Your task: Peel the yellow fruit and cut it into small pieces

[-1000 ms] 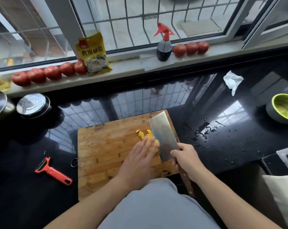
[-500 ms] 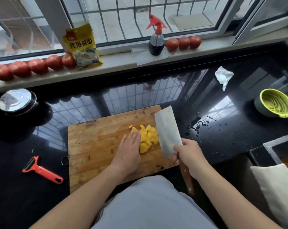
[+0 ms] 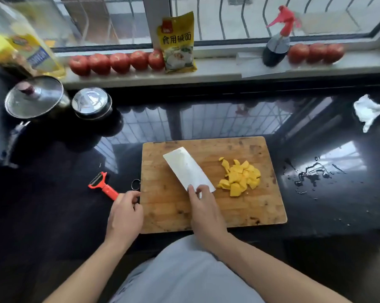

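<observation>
- While only the head view is available, it shows the yellow fruit pieces [image 3: 240, 177] heaped on the right half of the cutting board [image 3: 261, 211], already peeled and cut into chunks.
- Just left of that heap, the cleaver [image 3: 188, 169] lies low over the board, its flat blade showing pale. Its long axis runs from the near right to the far left, tip pointing away toward the far-left corner of the board.
- At the near end of the blade, the right hand [image 3: 204, 212] is wrapped around the handle, which it hides, with thumb and forefinger pinching the blade's heel. It is the hand nearer the fruit.
- The heap lies to the right of that grip and slightly farther away; it has no clear long axis, being a loose mound.
- Well apart from the fruit, the left hand [image 3: 125, 215] sits at the board's left edge with fingers curled. It seems to hold the edge, or perhaps the peeler [image 3: 102, 186] handle beside it, though the view does not settle which.
- Judged from this, cutting looks nearly finished.
</observation>
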{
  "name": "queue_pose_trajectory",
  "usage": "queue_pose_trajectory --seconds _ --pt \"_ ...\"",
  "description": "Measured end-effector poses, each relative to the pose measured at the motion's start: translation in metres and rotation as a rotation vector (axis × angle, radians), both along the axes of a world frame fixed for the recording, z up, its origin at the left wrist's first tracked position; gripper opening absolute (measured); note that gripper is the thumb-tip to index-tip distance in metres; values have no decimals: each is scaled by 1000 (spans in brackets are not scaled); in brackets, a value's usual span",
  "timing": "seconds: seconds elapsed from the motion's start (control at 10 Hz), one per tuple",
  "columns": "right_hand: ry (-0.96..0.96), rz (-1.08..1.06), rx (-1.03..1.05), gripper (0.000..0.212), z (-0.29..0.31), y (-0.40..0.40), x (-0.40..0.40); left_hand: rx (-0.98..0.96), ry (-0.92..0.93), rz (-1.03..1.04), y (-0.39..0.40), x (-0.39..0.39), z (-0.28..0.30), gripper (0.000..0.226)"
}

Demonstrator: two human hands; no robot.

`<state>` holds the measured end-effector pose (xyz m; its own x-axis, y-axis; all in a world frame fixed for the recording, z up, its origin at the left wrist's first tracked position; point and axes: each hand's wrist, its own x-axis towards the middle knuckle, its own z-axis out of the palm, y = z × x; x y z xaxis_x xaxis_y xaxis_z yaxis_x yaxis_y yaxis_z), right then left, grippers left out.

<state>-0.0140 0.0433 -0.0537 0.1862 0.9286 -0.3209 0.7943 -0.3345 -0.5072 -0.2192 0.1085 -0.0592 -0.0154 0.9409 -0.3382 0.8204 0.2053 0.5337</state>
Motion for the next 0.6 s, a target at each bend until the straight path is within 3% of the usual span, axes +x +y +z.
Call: queue_pose_trajectory --seconds 0.2,0.4,0.5,0.6 --pt "-189 -102 17 88 -31 29 -40 -22 -37 -168 5 -11 4 36" --pt "-329 -85 -26 90 -33 31 -74 -66 -3 -292 9 -36 3 38" --pt "-301 -54 -16 78 -28 32 -77 -86 -5 -365 11 -38 2 40" --pt "-187 -77 -90 43 -20 39 -66 -99 -7 -414 20 -31 5 41"
